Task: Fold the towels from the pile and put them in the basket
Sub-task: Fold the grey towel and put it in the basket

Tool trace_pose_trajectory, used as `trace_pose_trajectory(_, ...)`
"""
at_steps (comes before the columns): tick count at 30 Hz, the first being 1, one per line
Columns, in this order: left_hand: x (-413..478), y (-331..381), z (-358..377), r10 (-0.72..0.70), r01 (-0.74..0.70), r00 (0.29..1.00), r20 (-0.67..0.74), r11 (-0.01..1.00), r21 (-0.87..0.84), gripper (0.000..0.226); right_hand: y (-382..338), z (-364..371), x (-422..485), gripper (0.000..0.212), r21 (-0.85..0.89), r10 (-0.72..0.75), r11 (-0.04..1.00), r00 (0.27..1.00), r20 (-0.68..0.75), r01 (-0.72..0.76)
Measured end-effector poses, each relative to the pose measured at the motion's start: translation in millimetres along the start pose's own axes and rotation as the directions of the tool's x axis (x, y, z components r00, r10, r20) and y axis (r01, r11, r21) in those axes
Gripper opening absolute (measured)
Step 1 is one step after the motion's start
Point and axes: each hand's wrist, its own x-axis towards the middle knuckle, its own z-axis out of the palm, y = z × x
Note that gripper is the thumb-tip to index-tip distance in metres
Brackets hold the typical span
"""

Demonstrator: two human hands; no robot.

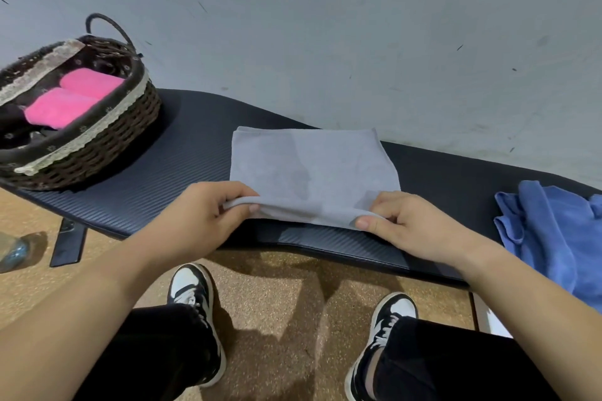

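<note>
A grey towel (309, 169) lies flat on the black ribbed bench (182, 172), folded into a rectangle. My left hand (202, 215) pinches its near left corner, lifted slightly off the bench. My right hand (410, 228) pinches the near right corner. A dark wicker basket (107, 146) with a lace-trimmed lining stands at the left end of the bench and holds two folded pink towels (75, 98). A crumpled blue towel (553, 234) lies at the right end of the bench.
A grey wall (325, 26) runs right behind the bench. Below the bench is a speckled brown floor (270, 303) with my two black-and-white shoes. A black phone-like object (68, 244) and a clear bottle (13, 252) lie on the floor at left.
</note>
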Motion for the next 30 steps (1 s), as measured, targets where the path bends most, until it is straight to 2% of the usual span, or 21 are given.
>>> trace_pose_trajectory(3, -1, 0, -5, -0.024, 0.024, 1.000, 0.001, 0.996, -0.087, 0.015, 2, -9, -7, 0.043, 0.062, 0.047, 0.997, 0.999, 0.008, -0.048)
trace_pose_trajectory(7, -3, 3, -10, -0.036, 0.039, 0.999, 0.019, 0.987, -0.154, 0.025, 1, -26, -22, 0.055, 0.277, 0.137, 0.953, 0.990, -0.021, -0.126)
trace_pose_trajectory(12, -2, 3, -7, -0.060, 0.064, 0.998, 0.024, 0.950, -0.306, 0.058, 10, -41, -36, 0.063, 0.521, 0.176, 0.841, 0.984, -0.004, -0.148)
trace_pose_trajectory(16, 11, -3, -2, -0.119, 0.111, 0.993, -0.013, 0.960, -0.258, 0.055, 18, -44, -24, 0.073, 0.687, 0.228, 0.706, 0.974, 0.013, -0.175)
trace_pose_trajectory(18, 22, -6, -1, -0.155, 0.143, 0.987, -0.036, 0.961, -0.236, 0.051, 20, -46, -12, 0.062, 0.768, 0.287, 0.621, 0.957, -0.036, -0.157)
trace_pose_trajectory(21, 44, -4, -2, -0.213, 0.189, 0.973, -0.087, 0.955, -0.229, 0.051, 20, -49, 12, 0.031, 0.881, 0.435, 0.464, 0.891, -0.131, -0.097)
trace_pose_trajectory(23, 61, -4, -3, -0.247, 0.214, 0.960, -0.135, 0.951, -0.222, 0.055, 20, -49, 29, 0.023, 0.908, 0.510, 0.413, 0.843, -0.172, -0.065)
trace_pose_trajectory(26, 84, -7, 3, -0.318, 0.285, 0.930, -0.182, 0.940, -0.187, 0.053, 26, -40, 53, 0.012, 0.883, 0.603, 0.460, 0.764, -0.230, -0.097)
trace_pose_trajectory(30, 98, -12, 17, -0.414, 0.394, 0.894, -0.175, 0.909, -0.135, 0.044, 36, -25, 71, 0.013, 0.694, 0.651, 0.650, 0.698, -0.298, -0.310)
